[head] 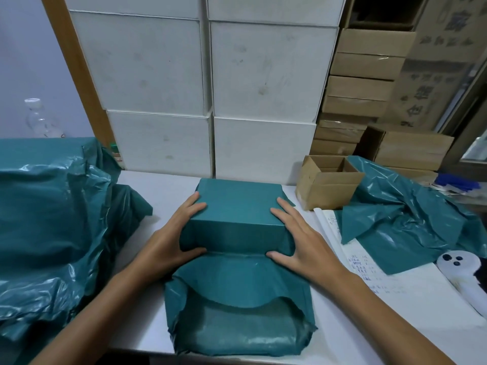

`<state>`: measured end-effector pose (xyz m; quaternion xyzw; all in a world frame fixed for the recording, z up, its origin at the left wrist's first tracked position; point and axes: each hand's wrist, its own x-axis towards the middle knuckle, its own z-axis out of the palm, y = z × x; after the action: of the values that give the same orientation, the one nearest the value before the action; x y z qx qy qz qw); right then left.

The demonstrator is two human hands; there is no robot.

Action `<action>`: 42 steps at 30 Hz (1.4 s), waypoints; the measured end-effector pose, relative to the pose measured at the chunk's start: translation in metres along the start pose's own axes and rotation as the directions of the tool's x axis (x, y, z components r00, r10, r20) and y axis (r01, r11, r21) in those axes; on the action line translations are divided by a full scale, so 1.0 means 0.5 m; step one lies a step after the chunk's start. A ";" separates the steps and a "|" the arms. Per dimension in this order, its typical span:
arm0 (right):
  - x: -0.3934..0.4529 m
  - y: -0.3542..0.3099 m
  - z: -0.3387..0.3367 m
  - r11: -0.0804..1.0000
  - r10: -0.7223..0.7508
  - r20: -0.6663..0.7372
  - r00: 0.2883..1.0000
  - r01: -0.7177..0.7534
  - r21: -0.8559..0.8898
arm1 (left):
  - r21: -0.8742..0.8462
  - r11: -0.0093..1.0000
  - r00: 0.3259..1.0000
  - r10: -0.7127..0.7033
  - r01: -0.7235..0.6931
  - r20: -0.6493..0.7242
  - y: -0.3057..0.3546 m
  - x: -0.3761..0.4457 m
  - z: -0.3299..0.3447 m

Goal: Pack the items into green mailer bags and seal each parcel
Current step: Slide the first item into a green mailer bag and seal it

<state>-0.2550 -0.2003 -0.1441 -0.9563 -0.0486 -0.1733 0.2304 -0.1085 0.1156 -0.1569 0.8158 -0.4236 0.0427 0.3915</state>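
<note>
Boxed green mailer bag [237, 219] on worktop [163, 191], between left hand [171, 241] and right hand [300, 243]; straight fingers [283, 217] press its sides. Long axis runs away from the person, open mouth toward them.

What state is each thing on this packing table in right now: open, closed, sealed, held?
Green mailer bag: box-shaped item inside, mouth open, unsealed.
Left hand: pressed flat on the bagged item's left side.
Right hand: pressed flat on its right side.
Small cardboard box: flaps open.
Loose green mailers: crumpled, unfilled.
</note>
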 end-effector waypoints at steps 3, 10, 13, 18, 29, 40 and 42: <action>-0.002 0.011 -0.008 0.999 -0.033 0.032 0.999 0.034 -0.004 | -0.004 1.000 1.000 0.003 -0.003 0.016 -0.011 0.003 -0.002; -0.005 0.016 -0.016 0.998 -0.057 0.061 0.996 0.056 0.028 | -0.118 0.991 0.998 -0.057 0.059 0.022 -0.008 -0.006 0.001; -0.009 0.001 -0.014 0.998 -0.027 0.040 0.999 0.025 0.059 | -0.161 0.981 0.994 -0.105 0.109 0.033 -0.004 -0.014 0.005; -0.007 -0.002 0.002 0.999 -0.008 -0.005 1.000 0.008 0.039 | -0.187 0.970 0.987 -0.144 0.155 0.068 -0.002 -0.011 0.002; 0.000 0.034 -0.031 0.993 -0.111 0.107 0.988 0.113 -0.013 | -0.208 0.959 0.978 -0.173 0.195 0.119 -0.013 -0.014 -0.011; -0.019 0.002 0.006 0.960 0.031 0.008 0.999 -0.032 0.279 | -0.347 0.919 0.980 -0.155 0.188 0.121 0.007 -0.011 -0.018; -0.017 -0.007 0.026 0.908 0.113 -0.041 0.993 -0.087 0.409 | -0.448 0.864 0.973 -0.216 0.230 0.083 0.016 -0.005 -0.015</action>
<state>-0.2594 -0.1911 -0.1565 -0.8827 -0.0270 -0.1779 0.4341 -0.1139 0.1198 -0.1480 0.7455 -0.3305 -0.1153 0.5672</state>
